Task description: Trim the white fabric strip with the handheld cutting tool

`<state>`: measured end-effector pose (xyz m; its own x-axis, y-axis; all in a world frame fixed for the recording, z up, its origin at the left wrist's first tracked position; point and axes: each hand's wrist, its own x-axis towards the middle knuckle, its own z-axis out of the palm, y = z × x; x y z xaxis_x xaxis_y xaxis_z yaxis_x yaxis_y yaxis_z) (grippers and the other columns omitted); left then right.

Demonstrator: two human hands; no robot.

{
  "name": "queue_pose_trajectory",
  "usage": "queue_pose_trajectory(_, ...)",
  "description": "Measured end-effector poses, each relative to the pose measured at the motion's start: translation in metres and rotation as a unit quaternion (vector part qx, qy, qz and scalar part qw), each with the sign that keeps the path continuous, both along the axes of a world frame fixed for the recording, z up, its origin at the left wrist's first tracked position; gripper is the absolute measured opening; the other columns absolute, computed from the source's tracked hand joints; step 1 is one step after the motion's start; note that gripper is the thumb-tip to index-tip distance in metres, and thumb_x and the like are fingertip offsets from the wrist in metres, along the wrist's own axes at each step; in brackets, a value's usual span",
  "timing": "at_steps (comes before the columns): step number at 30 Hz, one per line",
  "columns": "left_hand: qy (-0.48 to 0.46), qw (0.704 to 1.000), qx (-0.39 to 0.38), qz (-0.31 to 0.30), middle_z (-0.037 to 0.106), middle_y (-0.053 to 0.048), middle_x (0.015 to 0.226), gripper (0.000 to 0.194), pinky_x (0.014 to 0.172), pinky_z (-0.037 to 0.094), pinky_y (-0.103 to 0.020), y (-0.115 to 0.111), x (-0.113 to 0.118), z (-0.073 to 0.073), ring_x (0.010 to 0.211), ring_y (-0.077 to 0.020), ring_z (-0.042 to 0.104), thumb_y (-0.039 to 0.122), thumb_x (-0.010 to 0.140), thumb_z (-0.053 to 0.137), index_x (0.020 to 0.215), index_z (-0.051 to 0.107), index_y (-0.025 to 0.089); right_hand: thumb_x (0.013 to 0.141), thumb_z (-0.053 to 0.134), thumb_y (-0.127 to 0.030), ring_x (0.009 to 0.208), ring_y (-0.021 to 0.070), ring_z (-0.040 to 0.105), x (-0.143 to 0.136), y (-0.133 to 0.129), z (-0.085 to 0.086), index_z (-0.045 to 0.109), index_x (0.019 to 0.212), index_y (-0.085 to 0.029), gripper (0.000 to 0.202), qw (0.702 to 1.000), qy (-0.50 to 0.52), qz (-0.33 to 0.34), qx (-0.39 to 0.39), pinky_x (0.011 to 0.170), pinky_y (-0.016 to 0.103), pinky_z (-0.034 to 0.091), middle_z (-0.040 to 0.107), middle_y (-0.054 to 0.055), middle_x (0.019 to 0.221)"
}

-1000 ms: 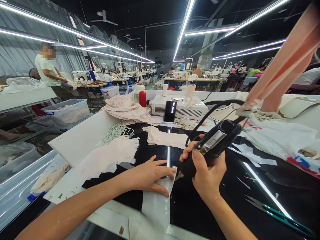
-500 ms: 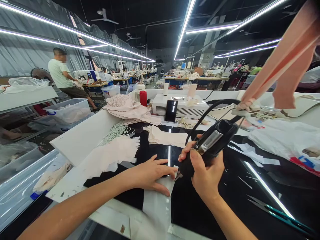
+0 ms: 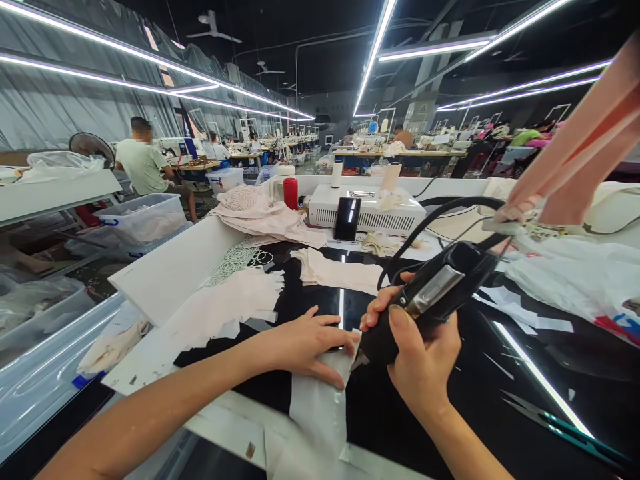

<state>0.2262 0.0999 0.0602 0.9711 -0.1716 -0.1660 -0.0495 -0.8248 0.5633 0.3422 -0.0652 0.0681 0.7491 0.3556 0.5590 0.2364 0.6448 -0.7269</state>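
while the left hand lies flat with fingers spread, pressing a pale fabric strip onto the black tabletop, the right hand is wrapped tight around a black corded cutting tool, its tip down at the strip's upper right corner just beside the left fingertips. judging by how things lie, the work is partway: cut pale pieces with notched edges sit to the left and a folded stack lies further up, while most of the strip under the hand, which runs off the near edge, looks uncut. green-handled scissors rest at the right, and small offcuts dot the glossy surface, which mirrors the ceiling lights. beyond are a white machine box with a phone leaning on it, a red bottle and a plastic bag. farther off, a long workshop with rows of sewing stations stretches back under strip lights, and a person bends at a table on the left.
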Motion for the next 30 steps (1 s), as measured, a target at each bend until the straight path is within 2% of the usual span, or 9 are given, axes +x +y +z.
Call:
queue_pose_trajectory(5, -0.014, 1.0, 0.007, -0.003, 0.065, -0.011, 0.176, 0.047, 0.144, 0.015, -0.09, -0.001, -0.001, 0.001, 0.183, -0.0417, 0.034, 0.041, 0.108, 0.091, 0.147, 0.069, 0.029, 0.097, 0.093, -0.033, 0.065, 0.0158, 0.07, -0.007, -0.003, -0.002, 0.072, 0.127, -0.032, 0.036, 1.0, 0.013, 0.02, 0.007, 0.059, 0.03, 0.067, 0.074, -0.005, 0.088)
queue_pose_trajectory(10, -0.011, 1.0, 0.005, -0.012, 0.062, -0.012, 0.179, 0.049, 0.144, 0.014, -0.09, 0.0, 0.001, 0.0, 0.184, -0.0416, 0.033, 0.042, 0.106, 0.093, 0.146, 0.069, 0.028, 0.1, 0.093, -0.037, 0.065, 0.0172, 0.07, -0.008, -0.004, -0.005, 0.07, 0.129, -0.034, 0.037, 1.0, 0.012, 0.026, -0.012, 0.055, 0.03, 0.065, 0.073, -0.004, 0.091)
queue_pose_trajectory(17, -0.008, 1.0, 0.001, -0.014, 0.06, -0.014, 0.181, 0.063, 0.143, 0.015, -0.09, 0.002, 0.002, -0.002, 0.183, -0.0413, 0.035, 0.044, 0.101, 0.098, 0.154, 0.068, 0.028, 0.097, 0.097, -0.045, 0.065, 0.0174, 0.069, -0.012, -0.007, 0.0, 0.07, 0.13, -0.032, 0.044, 1.0, 0.006, 0.02, 0.0, 0.057, 0.031, 0.064, 0.074, -0.004, 0.088)
queue_pose_trajectory(23, -0.023, 0.999, 0.009, -0.023, 0.058, -0.012, 0.182, 0.063, 0.143, 0.014, -0.092, 0.002, 0.002, -0.003, 0.184, -0.0432, 0.031, 0.041, 0.101, 0.099, 0.154, 0.068, 0.028, 0.098, 0.097, -0.04, 0.067, 0.0164, 0.071, -0.012, -0.004, -0.005, 0.072, 0.126, -0.032, 0.039, 1.0, 0.016, 0.024, -0.011, 0.059, 0.03, 0.065, 0.076, -0.004, 0.09)
queue_pose_trajectory(25, -0.058, 0.998, 0.031, -0.004, 0.059, -0.015, 0.181, 0.065, 0.144, 0.025, -0.086, -0.004, -0.005, -0.005, 0.18, -0.044, 0.038, 0.037, 0.101, 0.1, 0.155, 0.067, 0.026, 0.098, 0.098, -0.041, 0.067, 0.016, 0.071, -0.011, -0.005, -0.006, 0.073, 0.125, -0.031, 0.038, 1.0, 0.016, 0.025, -0.008, 0.059, 0.03, 0.066, 0.076, -0.004, 0.09)
queue_pose_trajectory(27, -0.103, 0.991, 0.07, 0.045, 0.068, -0.018, 0.17, 0.057, 0.141, 0.043, -0.071, -0.017, -0.02, -0.012, 0.168, -0.0418, 0.056, 0.034, 0.102, 0.099, 0.15, 0.07, 0.021, 0.098, 0.099, -0.042, 0.066, 0.0156, 0.07, -0.011, -0.007, -0.007, 0.073, 0.125, -0.031, 0.039, 0.999, 0.015, 0.03, -0.007, 0.06, 0.03, 0.066, 0.076, -0.004, 0.089)
queue_pose_trajectory(28, -0.12, 0.985, 0.093, 0.077, 0.074, -0.019, 0.158, 0.05, 0.133, 0.055, -0.061, -0.025, -0.03, -0.017, 0.155, -0.0394, 0.067, 0.034, 0.103, 0.098, 0.144, 0.073, 0.018, 0.098, 0.099, -0.043, 0.066, 0.0153, 0.07, -0.011, -0.008, -0.007, 0.073, 0.126, -0.031, 0.04, 0.999, 0.015, 0.033, -0.006, 0.061, 0.03, 0.067, 0.076, -0.004, 0.089)
queue_pose_trajectory(30, -0.123, 0.968, 0.155, 0.153, 0.08, -0.021, 0.134, 0.029, 0.115, 0.066, -0.054, -0.046, -0.053, -0.028, 0.132, -0.0387, 0.077, 0.033, 0.111, 0.088, 0.128, 0.077, 0.013, 0.097, 0.1, -0.045, 0.066, 0.0147, 0.07, -0.011, -0.012, -0.008, 0.073, 0.128, -0.031, 0.043, 0.999, 0.015, 0.039, -0.006, 0.063, 0.03, 0.068, 0.076, -0.004, 0.09)
